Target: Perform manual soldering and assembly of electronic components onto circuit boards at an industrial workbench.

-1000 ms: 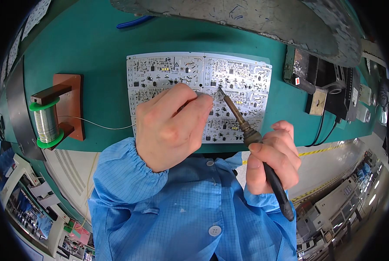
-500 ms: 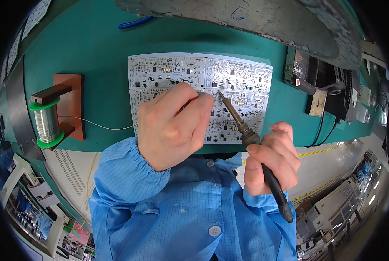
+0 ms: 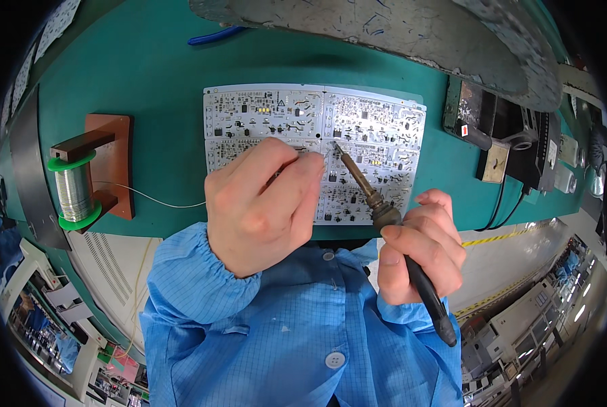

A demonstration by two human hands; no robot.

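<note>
A white circuit board panel (image 3: 368, 125), split into sections and covered with small parts, lies on the green mat. Over its left half, my left hand (image 3: 266, 203) is closed in a pinch on solder wire (image 3: 161, 203), which trails from the spool (image 3: 73, 195) at the left; the pinched end is mostly hidden by my fingers. My right hand (image 3: 422, 247) is wrapped around the handle of a soldering iron (image 3: 364, 182). The iron slants up and left, its tip at the board near the middle seam, just right of my left fingertips.
The spool sits on a brown stand (image 3: 113, 166). A blue-handled tool (image 3: 215, 36) lies at the back, beneath a large grey metal hood (image 3: 385, 34). A soldering iron holder (image 3: 476, 112) and a black box (image 3: 537, 152) with cables stand at the right.
My left hand has moved slightly left and down. The iron's tip has shifted a little to the left, and my right hand with it.
</note>
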